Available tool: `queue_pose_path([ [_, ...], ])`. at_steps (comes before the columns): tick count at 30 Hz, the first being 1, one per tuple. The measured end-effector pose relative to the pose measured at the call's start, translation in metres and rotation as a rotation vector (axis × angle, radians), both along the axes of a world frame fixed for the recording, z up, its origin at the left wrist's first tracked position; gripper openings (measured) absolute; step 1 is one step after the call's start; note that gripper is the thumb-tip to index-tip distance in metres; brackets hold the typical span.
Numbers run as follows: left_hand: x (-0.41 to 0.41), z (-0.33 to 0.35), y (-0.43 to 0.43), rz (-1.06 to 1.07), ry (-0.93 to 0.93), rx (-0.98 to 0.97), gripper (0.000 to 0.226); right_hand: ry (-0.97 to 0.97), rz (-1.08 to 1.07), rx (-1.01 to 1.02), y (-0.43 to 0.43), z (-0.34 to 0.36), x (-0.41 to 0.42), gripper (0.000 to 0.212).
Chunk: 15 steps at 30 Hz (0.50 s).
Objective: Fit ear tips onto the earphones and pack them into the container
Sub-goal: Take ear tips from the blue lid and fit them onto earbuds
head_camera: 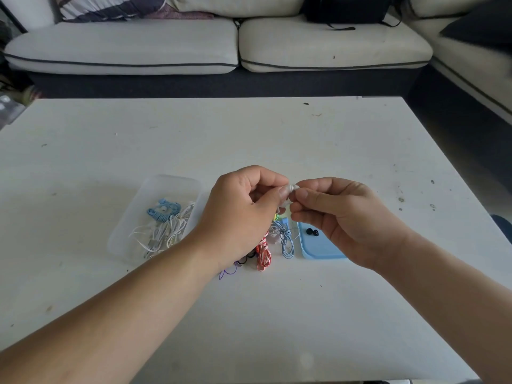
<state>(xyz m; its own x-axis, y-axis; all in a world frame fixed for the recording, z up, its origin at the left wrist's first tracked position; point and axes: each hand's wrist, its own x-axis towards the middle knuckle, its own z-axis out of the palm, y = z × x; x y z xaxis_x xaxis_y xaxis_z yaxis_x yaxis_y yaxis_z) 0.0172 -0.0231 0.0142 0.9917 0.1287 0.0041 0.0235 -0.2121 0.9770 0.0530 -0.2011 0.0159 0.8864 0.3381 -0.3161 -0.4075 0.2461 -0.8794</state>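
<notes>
Both hands meet above the middle of the white table point(277, 139). My left hand point(243, 209) pinches a white earphone bud point(291, 187), and my right hand point(340, 217) presses a small pale ear tip against it with thumb and forefinger. A clear plastic container point(169, 187) at the left holds coiled white and blue earphones point(163, 223). Below my hands lie more earphones: a red-and-white cord point(262, 254), a light blue cord point(286, 239), a purple one point(228, 271). A blue lid point(318, 248) carries black ear tips point(312, 232).
A light sofa point(221, 42) with dark piping stands beyond the table's far edge, with a black bag point(346, 8) on it. Another sofa section runs along the right. Small dark specks dot the tabletop.
</notes>
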Motion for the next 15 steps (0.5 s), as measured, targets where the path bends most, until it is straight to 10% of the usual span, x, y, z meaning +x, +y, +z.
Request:
queue_pose_path([
  [15, 0.003, -0.007, 0.007, 0.048, -0.005, 0.043, 0.004, -0.042, -0.044, -0.096, 0.011, -0.004, -0.014, 0.015],
])
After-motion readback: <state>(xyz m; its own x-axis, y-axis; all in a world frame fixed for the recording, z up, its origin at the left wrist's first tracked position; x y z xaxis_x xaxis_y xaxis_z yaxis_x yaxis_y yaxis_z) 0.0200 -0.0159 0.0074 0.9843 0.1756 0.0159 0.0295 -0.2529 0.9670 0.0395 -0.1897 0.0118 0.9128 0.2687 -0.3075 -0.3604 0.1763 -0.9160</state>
